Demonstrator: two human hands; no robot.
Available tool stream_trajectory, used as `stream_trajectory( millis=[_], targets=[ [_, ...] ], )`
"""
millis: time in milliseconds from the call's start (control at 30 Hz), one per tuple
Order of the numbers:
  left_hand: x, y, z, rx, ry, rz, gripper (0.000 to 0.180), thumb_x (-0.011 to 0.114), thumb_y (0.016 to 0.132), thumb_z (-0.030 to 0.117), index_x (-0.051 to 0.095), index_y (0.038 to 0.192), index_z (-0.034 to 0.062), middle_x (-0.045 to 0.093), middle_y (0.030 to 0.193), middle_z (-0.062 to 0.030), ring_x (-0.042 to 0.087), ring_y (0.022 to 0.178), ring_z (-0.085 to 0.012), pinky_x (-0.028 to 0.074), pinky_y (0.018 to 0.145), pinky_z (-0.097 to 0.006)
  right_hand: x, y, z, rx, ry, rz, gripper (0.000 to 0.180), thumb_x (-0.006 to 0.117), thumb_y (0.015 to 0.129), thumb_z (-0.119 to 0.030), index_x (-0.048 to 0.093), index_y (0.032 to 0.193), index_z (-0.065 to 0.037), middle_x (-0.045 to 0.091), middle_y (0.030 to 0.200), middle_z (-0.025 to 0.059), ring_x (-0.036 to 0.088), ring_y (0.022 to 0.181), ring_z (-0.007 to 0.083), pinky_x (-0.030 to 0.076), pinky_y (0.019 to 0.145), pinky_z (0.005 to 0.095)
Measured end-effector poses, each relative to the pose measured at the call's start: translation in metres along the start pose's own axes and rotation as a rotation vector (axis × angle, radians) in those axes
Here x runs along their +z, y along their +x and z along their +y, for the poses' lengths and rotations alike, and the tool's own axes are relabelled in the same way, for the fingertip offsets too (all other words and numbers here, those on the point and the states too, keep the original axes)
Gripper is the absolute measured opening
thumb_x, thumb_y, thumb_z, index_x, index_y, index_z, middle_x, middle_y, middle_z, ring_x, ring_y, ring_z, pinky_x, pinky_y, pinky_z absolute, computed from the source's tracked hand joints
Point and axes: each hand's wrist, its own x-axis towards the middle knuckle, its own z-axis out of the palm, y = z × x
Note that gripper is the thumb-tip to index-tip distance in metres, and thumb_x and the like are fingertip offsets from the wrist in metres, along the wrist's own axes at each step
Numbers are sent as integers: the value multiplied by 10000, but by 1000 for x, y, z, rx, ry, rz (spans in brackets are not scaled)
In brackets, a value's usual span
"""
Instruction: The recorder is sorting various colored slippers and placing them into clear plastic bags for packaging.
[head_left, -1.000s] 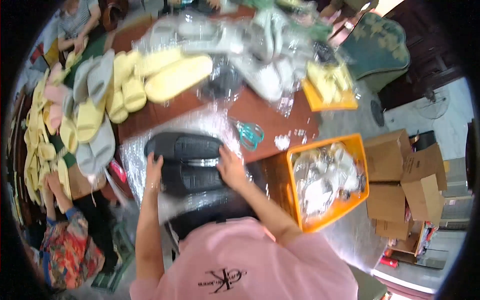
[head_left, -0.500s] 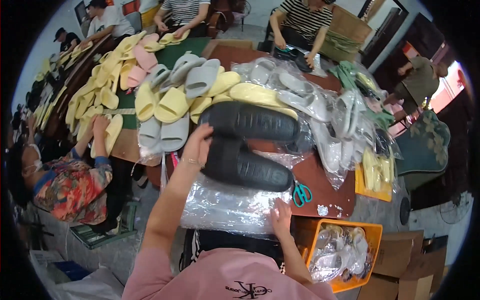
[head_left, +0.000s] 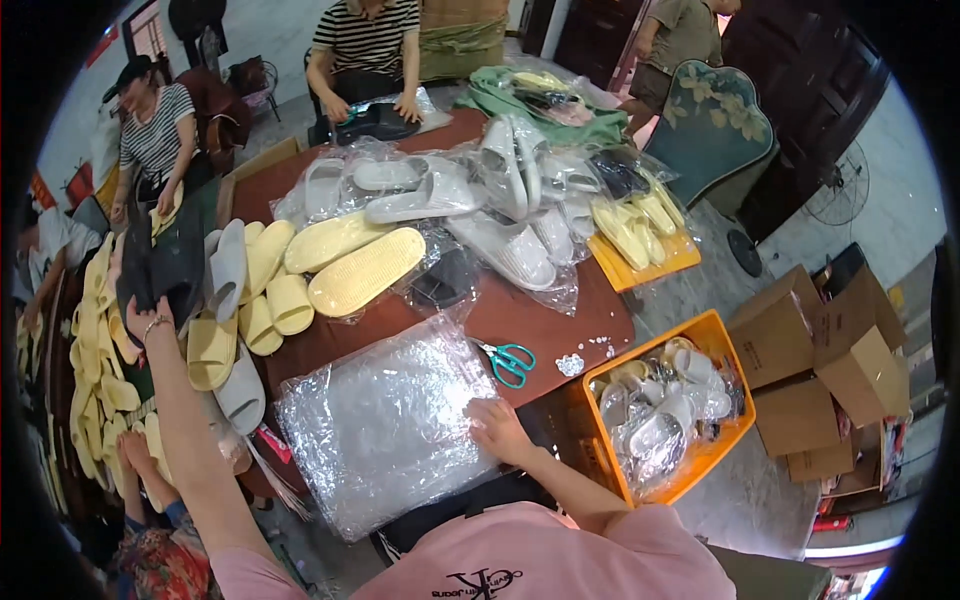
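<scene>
At the left, my left hand point(head_left: 150, 315) is closed on a pair of black slippers point(head_left: 165, 255), held raised over the other slippers. My right hand point(head_left: 498, 430) rests with its fingers spread on the right edge of a stack of clear plastic bags point(head_left: 365, 420) at the near edge of the table. Scissors with teal handles point(head_left: 512, 365) lie just beyond that hand. Past the bags are loose yellow slippers point(head_left: 368, 272) and grey slippers in clear bags point(head_left: 500, 245). Another bagged black slipper point(head_left: 443, 280) lies among them.
An orange crate point(head_left: 740, 430) of bagged slippers stands at my right, with cardboard boxes point(head_left: 775, 420) beyond it. Across the brown table point(head_left: 590, 320) a person point(head_left: 365, 50) in stripes handles a black slipper. Another person's hand point(head_left: 140, 455) is near yellow slippers at the left.
The black slippers have moved from above the plastic bags to the far left in my left hand. The view has swung right, uncovering the bag stack. My right hand stays at the bags' edge.
</scene>
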Motion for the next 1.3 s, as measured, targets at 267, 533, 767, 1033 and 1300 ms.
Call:
stream_trajectory(
  millis=[267, 533, 767, 1033, 1300],
  targets=[
    [-14, 5, 11, -46, 27, -55, 347, 450, 802, 190, 497, 1110, 38, 444, 1246, -93, 376, 1160, -269, 251, 988, -493, -97, 97, 42, -52, -74, 531, 283, 574, 720, -63, 533, 994, -4, 535, 998, 168, 477, 959, 332, 382, 830, 385],
    [-47, -103, 2, 84, 575, -341, 417, 504, 809, 83, 388, 1207, 37, 490, 1050, -104, 551, 893, -231, 461, 822, -305, -184, 240, 83, -88, -237, 649, 255, 549, 727, -46, 513, 978, -20, 511, 973, 179, 469, 945, 350, 393, 818, 399],
    [-182, -279, -33, 39, 1118, -397, 399, 506, 785, 24, 435, 1178, 24, 527, 910, -67, 512, 763, -136, 421, 692, -234, -182, 308, 112, 246, -407, 579, 423, 612, 706, -183, 475, 1069, -15, 500, 1040, 198, 509, 943, 363, 446, 760, 433],
    [-225, -381, -101, 405, 1954, -1000, 554, 586, 747, 247, 397, 1255, 134, 277, 1340, -144, 185, 1247, -389, 117, 1014, -503, -175, 315, 114, 479, -305, 578, 736, 617, 658, -211, 284, 1303, -87, 478, 1089, 238, 516, 936, 394, 432, 790, 448],
    [-227, -389, -132, 270, 2171, -1206, 578, 532, 764, 408, 382, 1278, 190, 235, 1373, -134, 122, 1237, -476, 35, 975, -609, -199, 247, 92, 322, 920, 497, 627, 547, 756, -56, 296, 1329, -107, 523, 861, -11, 466, 653, 87, 408, 526, 213]
  ],
)
